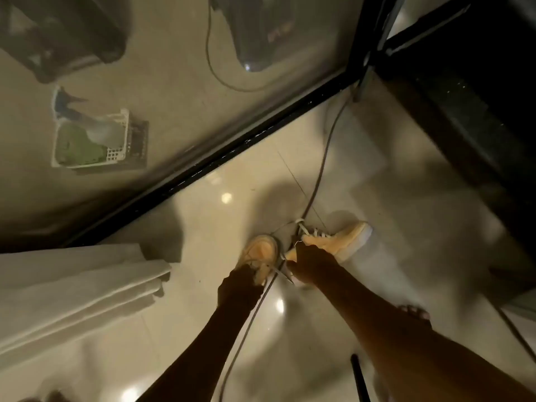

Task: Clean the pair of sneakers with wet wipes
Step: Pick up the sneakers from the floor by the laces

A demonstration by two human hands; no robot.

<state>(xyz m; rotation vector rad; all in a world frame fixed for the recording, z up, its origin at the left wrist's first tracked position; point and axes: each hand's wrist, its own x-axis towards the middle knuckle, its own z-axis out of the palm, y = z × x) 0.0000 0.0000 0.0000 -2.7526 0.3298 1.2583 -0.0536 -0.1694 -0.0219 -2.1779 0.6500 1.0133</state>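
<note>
Two grips on: left hand (240, 284) clamps left sneaker (261, 250), right hand (310, 265) clamps right sneaker (342, 239); best lift both clear of cable (320, 174) before wiping.

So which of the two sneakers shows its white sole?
The right sneaker, held by the right hand: its white sole edge shows at the far end. The left sneaker, in the left hand, shows only orange upper.

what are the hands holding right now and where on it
The left hand grips the left sneaker at its near end, by the opening; the right hand grips the right sneaker at its near end too.
</note>
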